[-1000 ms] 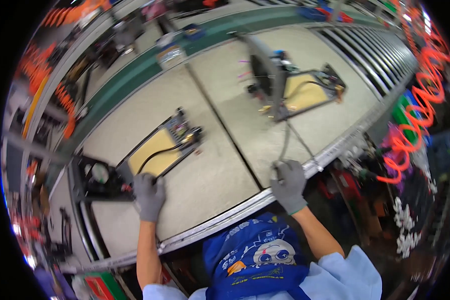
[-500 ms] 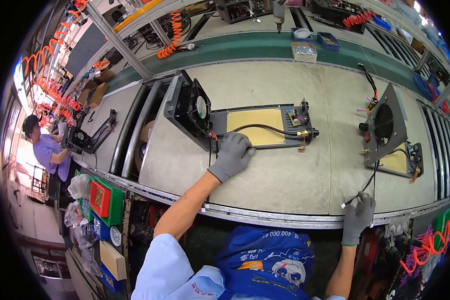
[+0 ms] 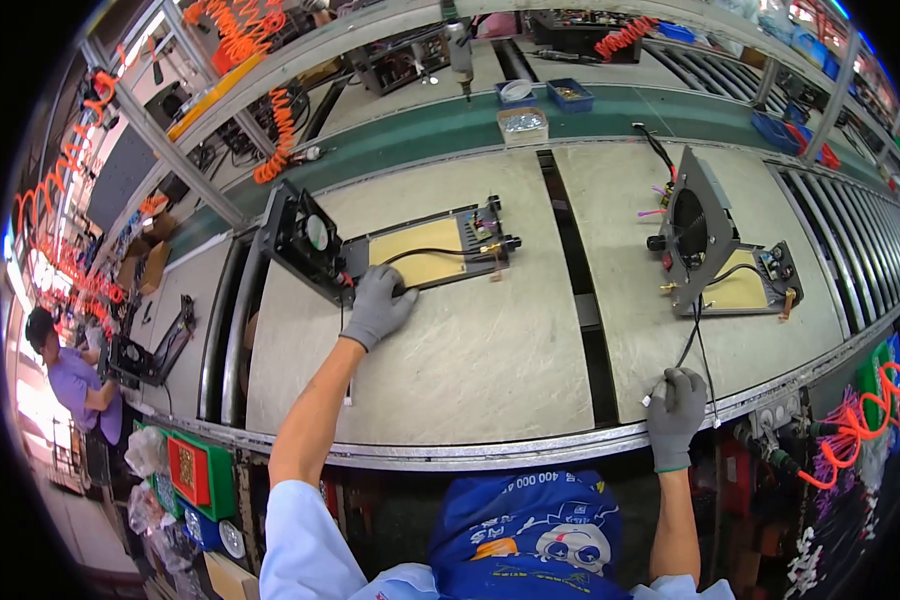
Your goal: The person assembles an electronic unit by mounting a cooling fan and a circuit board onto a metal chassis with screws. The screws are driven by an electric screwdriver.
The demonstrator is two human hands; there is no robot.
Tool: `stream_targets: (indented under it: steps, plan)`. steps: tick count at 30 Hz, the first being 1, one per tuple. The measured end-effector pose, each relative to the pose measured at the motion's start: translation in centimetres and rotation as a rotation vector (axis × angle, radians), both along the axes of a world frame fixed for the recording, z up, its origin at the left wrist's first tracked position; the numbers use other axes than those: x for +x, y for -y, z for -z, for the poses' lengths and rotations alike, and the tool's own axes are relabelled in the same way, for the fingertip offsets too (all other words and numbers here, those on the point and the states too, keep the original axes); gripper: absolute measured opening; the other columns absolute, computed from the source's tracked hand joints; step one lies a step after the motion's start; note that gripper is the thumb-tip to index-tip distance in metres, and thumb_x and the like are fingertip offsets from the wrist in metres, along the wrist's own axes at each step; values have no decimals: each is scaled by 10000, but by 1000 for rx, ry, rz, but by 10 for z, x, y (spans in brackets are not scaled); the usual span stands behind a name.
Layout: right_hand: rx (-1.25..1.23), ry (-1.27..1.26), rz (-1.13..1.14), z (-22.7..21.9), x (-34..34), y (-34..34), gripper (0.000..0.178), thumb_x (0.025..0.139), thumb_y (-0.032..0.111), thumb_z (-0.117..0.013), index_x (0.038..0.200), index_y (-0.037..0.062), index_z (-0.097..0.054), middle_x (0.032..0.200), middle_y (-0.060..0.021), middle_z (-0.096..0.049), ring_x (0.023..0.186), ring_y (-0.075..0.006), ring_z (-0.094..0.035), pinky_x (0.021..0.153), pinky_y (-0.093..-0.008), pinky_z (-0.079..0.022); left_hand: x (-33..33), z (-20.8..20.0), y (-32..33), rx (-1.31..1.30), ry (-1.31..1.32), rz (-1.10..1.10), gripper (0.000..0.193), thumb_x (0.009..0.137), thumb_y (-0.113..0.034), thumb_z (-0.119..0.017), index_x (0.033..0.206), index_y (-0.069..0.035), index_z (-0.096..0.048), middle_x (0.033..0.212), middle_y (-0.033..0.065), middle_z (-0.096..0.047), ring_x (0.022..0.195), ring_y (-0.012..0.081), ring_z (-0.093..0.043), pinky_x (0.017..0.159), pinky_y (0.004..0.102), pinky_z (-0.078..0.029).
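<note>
My left hand (image 3: pixel 380 306), in a grey glove, grips the near edge of a dark metal chassis (image 3: pixel 440 278) beside its upright fan panel (image 3: pixel 305 240). The chassis base carries a yellowish sheet (image 3: pixel 415 254), a black cable and a small circuit board at its right end. My gloved right hand (image 3: pixel 676 412) is closed at the near table edge on a black cable (image 3: pixel 689 342) with a white connector beside the fingers. This cable hangs from a second chassis (image 3: pixel 740 290), whose upright panel (image 3: pixel 705 235) has a round fan opening. A second thin cable passes right of the hand.
The chassis units rest on two pale boards (image 3: pixel 450 385), with a dark gap (image 3: pixel 580 290) between them. Metal rollers (image 3: pixel 860 230) lie right, more rollers (image 3: pixel 232 335) left. Parts boxes (image 3: pixel 523 125) stand on the green strip behind. A person (image 3: pixel 75 375) works at far left.
The left board and its chassis have shifted left with my left hand, and a gap has opened between the boards. The view has turned rightward. My right hand stays by the cable.
</note>
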State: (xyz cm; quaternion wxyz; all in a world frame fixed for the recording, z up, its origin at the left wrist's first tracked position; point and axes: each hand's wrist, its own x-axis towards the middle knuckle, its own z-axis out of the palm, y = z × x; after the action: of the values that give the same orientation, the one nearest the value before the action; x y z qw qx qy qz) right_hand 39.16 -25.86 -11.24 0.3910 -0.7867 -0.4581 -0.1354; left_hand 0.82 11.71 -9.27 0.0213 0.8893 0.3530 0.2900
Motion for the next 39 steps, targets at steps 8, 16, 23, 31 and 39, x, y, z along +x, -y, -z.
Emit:
stream_targets:
  steps: [8,16,23,31,39]
  plan:
    - [-16,10,-20,-6,-3,-4,226,798,74,-693,1023,45,-692,1067,-159,-657,1010,-366,-622,883,-461,-501,-13,3,0,56,-24,-100,387,742,-317,-852,782,-47,-578,848,144,-580,844,345,-570,735,454,-470]
    - [-44,34,38,0,1,3,280,770,94,-705,1048,65,-680,1085,-145,-652,1034,-363,-605,892,-473,-481,3,6,-1,104,27,-100,394,729,-295,-860,736,-47,-553,810,141,-564,816,345,-559,714,461,-454]
    - [-33,1,21,-5,-4,-3,305,762,128,-713,1060,79,-671,1068,-132,-645,1007,-361,-604,888,-471,-480,-8,2,2,106,0,-119,369,741,-247,-851,770,-32,-552,826,157,-552,802,352,-556,702,445,-456]
    - [-23,8,35,-8,-2,-2,208,815,122,-697,1019,87,-672,1040,-113,-651,976,-334,-611,861,-467,-473,4,6,-1,43,26,-92,376,726,-231,-861,749,-47,-534,811,131,-555,808,335,-554,712,440,-450]
    - [-40,-60,-7,-3,-1,1,345,706,97,-710,1047,58,-676,1074,-153,-643,1037,-376,-601,913,-486,-483,2,1,5,90,-7,-102,454,733,-328,-864,718,-29,-522,788,171,-535,766,374,-536,669,475,-423]
